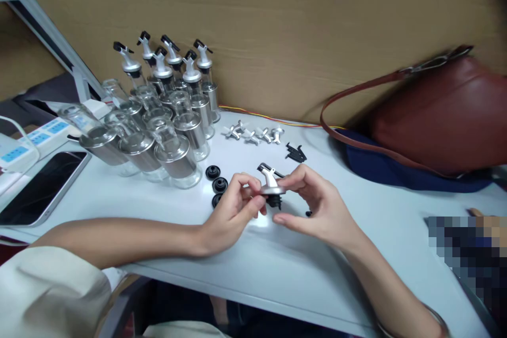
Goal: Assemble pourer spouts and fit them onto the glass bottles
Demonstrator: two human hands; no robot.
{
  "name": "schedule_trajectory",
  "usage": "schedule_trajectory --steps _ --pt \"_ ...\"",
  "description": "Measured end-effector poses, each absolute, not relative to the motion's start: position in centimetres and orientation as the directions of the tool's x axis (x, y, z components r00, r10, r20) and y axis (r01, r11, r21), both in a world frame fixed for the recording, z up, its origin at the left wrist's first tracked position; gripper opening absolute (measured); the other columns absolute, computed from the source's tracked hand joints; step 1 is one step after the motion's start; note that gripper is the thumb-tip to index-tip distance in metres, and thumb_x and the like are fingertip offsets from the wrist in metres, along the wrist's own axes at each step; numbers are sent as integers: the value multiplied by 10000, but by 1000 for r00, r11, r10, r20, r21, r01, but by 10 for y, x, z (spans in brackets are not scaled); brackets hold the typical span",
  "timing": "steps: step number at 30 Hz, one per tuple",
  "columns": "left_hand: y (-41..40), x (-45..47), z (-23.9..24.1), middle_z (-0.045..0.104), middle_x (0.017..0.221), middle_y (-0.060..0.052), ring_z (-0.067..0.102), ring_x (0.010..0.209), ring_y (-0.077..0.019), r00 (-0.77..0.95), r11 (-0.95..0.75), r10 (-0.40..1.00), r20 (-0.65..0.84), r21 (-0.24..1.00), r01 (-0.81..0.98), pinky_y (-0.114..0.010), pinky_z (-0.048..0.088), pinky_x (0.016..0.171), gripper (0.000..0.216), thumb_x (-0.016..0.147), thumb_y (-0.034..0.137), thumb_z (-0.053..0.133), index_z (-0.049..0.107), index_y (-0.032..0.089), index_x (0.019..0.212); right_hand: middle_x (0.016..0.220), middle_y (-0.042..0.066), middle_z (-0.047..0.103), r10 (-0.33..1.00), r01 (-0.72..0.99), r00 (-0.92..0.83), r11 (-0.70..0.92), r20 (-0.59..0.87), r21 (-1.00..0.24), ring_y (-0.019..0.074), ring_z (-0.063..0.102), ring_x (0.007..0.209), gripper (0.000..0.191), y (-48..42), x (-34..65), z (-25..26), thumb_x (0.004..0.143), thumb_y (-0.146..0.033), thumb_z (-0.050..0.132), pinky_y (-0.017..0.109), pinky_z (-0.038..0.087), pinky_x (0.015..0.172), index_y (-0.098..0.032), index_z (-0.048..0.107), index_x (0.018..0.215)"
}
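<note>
Above the middle of the table I hold a bottle pourer, with a silver spout and collar, a black flip cap on top and a black ribbed stopper below. My left hand pinches the collar's left edge between thumb and fingers. The fingertips of my right hand touch the collar's right side, its thumb lower and apart from the stopper. Black round stopper parts lie left of my left hand, one partly hidden by it. Behind the pourer are several silver spout pieces and a small pile of black caps.
Several glass bottles with steel sleeves crowd the left; the rear ones wear pourers. A phone and a power strip lie at far left. A brown leather bag rests on dark blue cloth at right.
</note>
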State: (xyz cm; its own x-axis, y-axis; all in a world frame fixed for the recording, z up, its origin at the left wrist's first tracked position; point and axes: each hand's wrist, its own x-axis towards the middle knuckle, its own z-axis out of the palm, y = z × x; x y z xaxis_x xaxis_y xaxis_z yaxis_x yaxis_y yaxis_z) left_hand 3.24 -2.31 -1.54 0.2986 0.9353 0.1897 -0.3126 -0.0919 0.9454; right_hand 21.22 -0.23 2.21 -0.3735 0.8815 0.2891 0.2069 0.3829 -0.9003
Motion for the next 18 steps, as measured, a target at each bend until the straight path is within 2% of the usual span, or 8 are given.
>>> schedule_trajectory --steps 4,7,10,12,14,15,18 --pt "-21 31 -17 482 911 -10 537 871 -125 289 -211 917 276 948 -237 -231 459 767 207 928 397 567 482 211 896 727 -5 666 892 207 -328 390 312 -897 150 687 706 287 -1 212 18 708 -296 799 233 550 683 -216 530 767" --pt "-21 30 -15 522 926 -38 555 921 -149 322 -341 879 351 936 -86 -251 462 799 208 946 393 532 519 193 889 786 13 708 874 219 -351 426 336 -878 159 711 737 198 -1 213 17 805 -251 696 255 563 712 -227 507 858" --pt "-17 27 -8 552 743 -20 556 723 -125 407 -583 754 515 810 55 -244 456 704 366 1009 388 364 516 179 750 837 35 719 839 266 -358 513 410 -816 164 719 741 134 1 216 18 895 -233 561 269 564 701 -224 542 1027" --pt "-14 21 0 436 536 28 451 522 -97 429 -714 654 623 695 78 -231 407 585 499 1025 391 277 421 186 594 858 53 718 806 319 -368 578 464 -751 161 711 715 169 3 217 20 924 -225 493 270 563 680 -209 610 1046" --pt "-10 9 8 313 463 54 337 421 -86 388 -784 596 703 614 92 -233 330 481 525 1019 407 287 357 196 543 827 57 710 776 374 -370 628 511 -683 153 687 665 212 4 217 24 934 -222 455 271 558 647 -197 664 964" --pt "-8 0 13 308 469 56 324 411 -90 341 -808 579 741 578 114 -237 306 457 505 1015 404 310 376 202 557 805 57 704 766 396 -365 642 529 -657 153 675 647 222 4 216 26 933 -228 451 271 553 628 -193 670 920" --pt "-2 -35 29 438 597 31 450 531 -120 103 -846 518 849 489 213 -244 375 529 326 1014 324 354 517 221 751 788 60 695 771 422 -336 637 541 -645 166 670 658 154 0 213 31 901 -279 515 279 549 605 -193 640 871"
